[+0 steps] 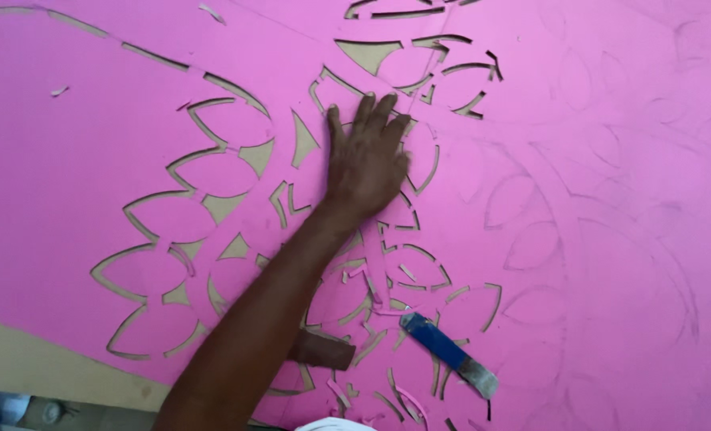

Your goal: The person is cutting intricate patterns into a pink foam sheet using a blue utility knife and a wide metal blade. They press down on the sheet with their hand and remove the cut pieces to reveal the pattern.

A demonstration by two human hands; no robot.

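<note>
A large pink foam sheet was seen filling nearly the whole view, laid over a tan board that showed along the lower left edge and through the cut openings. A petal pattern had been cut into the sheet's left and middle parts, in a curved band running from the top centre down to the lower left, while only faint uncut petal outlines were marked on the right part.

One forearm was stretched diagonally from the bottom edge up toward the centre; which arm it was could not be told with certainty, though it appeared to be the left. The left hand was laid flat and open on the sheet, palm down, its fingers pointing up and away from the wearer, pressed on the cut petals near the top centre. Nothing was gripped by it. The right hand was not seen.

A utility knife with a blue handle was left lying on the sheet near the bottom centre, well apart from the hand. Its long axis ran diagonally, the blue end pointing up-left and the grey end down-right. A small brown block was seen just beside the forearm, left of the knife. Thin pink offcuts were scattered among the cuts.
</note>
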